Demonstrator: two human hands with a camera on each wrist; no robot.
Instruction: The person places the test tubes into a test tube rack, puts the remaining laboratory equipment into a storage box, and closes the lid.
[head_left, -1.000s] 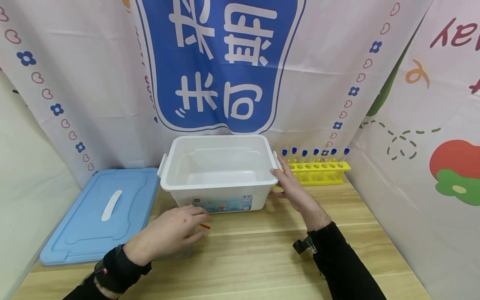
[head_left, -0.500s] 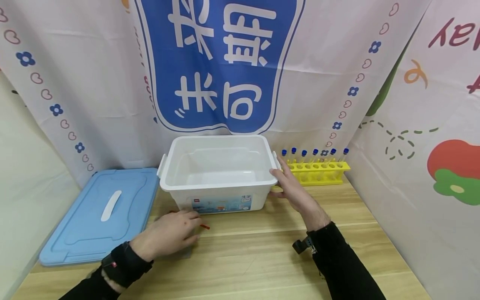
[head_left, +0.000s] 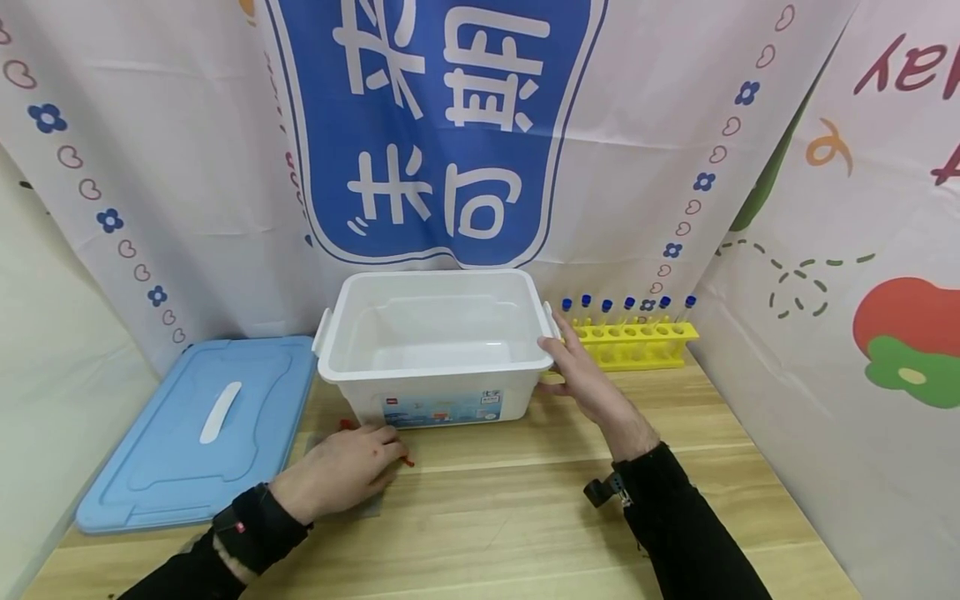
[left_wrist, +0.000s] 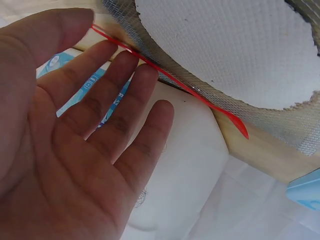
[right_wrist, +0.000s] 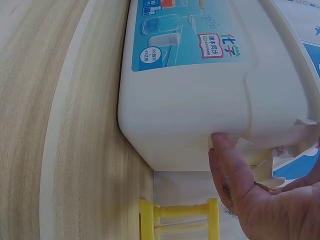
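Note:
My left hand [head_left: 337, 473] lies low over the table in front of a white plastic storage box [head_left: 435, 379]. Under it is a wire gauze [left_wrist: 225, 55] with a white round centre, mostly covered in the head view. A thin red spoon [left_wrist: 185, 87] with a scooped end lies along the gauze's edge. In the left wrist view the fingertips are right at this spoon, fingers nearly straight and the thumb near its other end. My right hand [head_left: 588, 383] grips the box's right rim by the handle, fingers [right_wrist: 225, 155] against the side wall.
A blue lid [head_left: 202, 425] with a white handle lies left of the box. Behind my right hand stands a yellow test tube rack [head_left: 637, 343] with several blue-capped tubes. A printed cloth [head_left: 615, 192] hangs behind the table [head_left: 510, 508].
My left hand has lowered and moved slightly left and down, settling over the gauze and red spoon. The right hand keeps its hold on the box.

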